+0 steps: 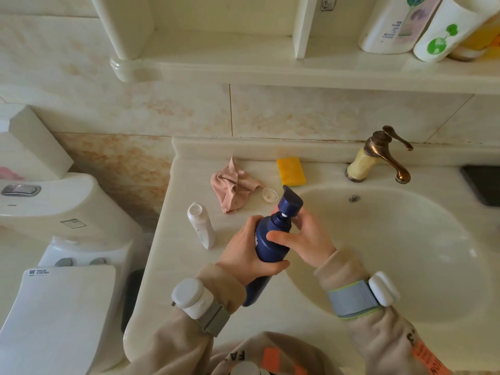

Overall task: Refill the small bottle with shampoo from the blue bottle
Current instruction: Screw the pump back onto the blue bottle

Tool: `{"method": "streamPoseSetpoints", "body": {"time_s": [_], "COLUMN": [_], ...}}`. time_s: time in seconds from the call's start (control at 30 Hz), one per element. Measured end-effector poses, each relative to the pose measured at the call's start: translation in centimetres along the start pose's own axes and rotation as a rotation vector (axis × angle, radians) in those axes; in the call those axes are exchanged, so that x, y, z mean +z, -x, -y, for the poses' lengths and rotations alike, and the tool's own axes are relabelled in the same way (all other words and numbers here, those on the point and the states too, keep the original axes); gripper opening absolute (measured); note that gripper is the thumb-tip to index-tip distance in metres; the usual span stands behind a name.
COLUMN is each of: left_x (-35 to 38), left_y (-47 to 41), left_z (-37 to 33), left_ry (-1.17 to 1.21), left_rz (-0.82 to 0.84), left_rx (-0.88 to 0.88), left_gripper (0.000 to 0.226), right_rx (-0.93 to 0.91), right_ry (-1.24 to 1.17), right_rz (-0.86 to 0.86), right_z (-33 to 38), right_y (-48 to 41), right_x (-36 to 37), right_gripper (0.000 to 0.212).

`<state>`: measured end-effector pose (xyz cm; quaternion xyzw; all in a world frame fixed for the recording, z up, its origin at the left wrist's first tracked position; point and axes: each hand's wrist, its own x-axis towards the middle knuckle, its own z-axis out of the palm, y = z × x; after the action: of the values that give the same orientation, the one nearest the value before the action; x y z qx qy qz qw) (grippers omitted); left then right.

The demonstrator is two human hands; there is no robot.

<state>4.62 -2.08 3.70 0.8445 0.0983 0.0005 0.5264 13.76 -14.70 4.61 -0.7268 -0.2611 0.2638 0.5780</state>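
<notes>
The blue bottle [270,242] with its pump top [292,203] is held tilted over the counter's edge by the sink. My left hand [246,253] grips its body from the left. My right hand [305,239] holds it at the neck, fingers curled round the collar below the pump head and thumb across the body. A sliver of white pump stem shows between collar and pump head. The small white bottle [201,228] stands open on the counter to the left. Its white cap [270,196] lies beside the cloth.
A crumpled pink cloth [235,189] and a yellow sponge [290,171] lie on the counter [173,280] behind the bottles. The sink basin [392,239] and brass tap [381,155] are to the right, a toilet [62,239] to the left. White bottles [422,25] stand on the shelf above.
</notes>
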Motion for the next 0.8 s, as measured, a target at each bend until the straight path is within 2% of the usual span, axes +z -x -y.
{"method": "streamPoseSetpoints", "body": {"time_s": [0.07, 0.17, 0.27, 0.37, 0.47, 0.57, 0.6, 0.67, 0.73, 0.8], "left_x": [-0.4, -1.0, -1.2, -1.1, -1.4, -1.6, -1.4, -1.1, -1.2, -1.1], "left_y": [-0.2, -0.3, -0.4, -0.7, -0.7, -0.9, -1.1, -1.3, -1.2, -1.3], "left_z": [0.0, -0.1, -0.7, -0.7, -1.1, -1.2, -1.0, -0.7, -0.7, -0.9], "left_ry": [0.114, 0.270, 0.338, 0.312, 0.306, 0.390, 0.423, 0.478, 0.480, 0.425], "left_rz": [0.087, 0.208, 0.237, 0.185, 0.203, 0.398, 0.484, 0.554, 0.515, 0.419], "left_rx": [-0.002, 0.039, 0.045, 0.054, 0.081, 0.039, 0.031, -0.040, -0.102, -0.098], "left_gripper": [0.072, 0.066, 0.058, 0.061, 0.057, 0.056, 0.059, 0.070, 0.076, 0.061], "right_rx": [-0.046, -0.037, -0.018, -0.044, -0.048, -0.044, -0.046, -0.033, -0.001, 0.020], "right_ry": [-0.086, -0.164, -0.175, -0.207, -0.247, -0.216, -0.207, -0.215, -0.233, -0.219], "right_rz": [0.150, 0.271, 0.205, 0.152, 0.190, 0.280, 0.328, 0.412, 0.420, 0.347], "right_z": [0.3, 1.0, 1.1, 1.0, 1.8, 3.1, 3.4, 4.1, 4.7, 5.0], "right_y": [0.1, 0.2, -0.1, -0.3, -0.5, -1.0, -1.2, -1.5, -1.7, -1.7], "right_x": [-0.6, -1.2, -1.2, -1.4, -1.6, -1.4, -1.3, -0.9, -0.8, -0.5], "right_gripper": [0.084, 0.067, 0.050, 0.044, 0.044, 0.039, 0.037, 0.032, 0.017, 0.005]}}
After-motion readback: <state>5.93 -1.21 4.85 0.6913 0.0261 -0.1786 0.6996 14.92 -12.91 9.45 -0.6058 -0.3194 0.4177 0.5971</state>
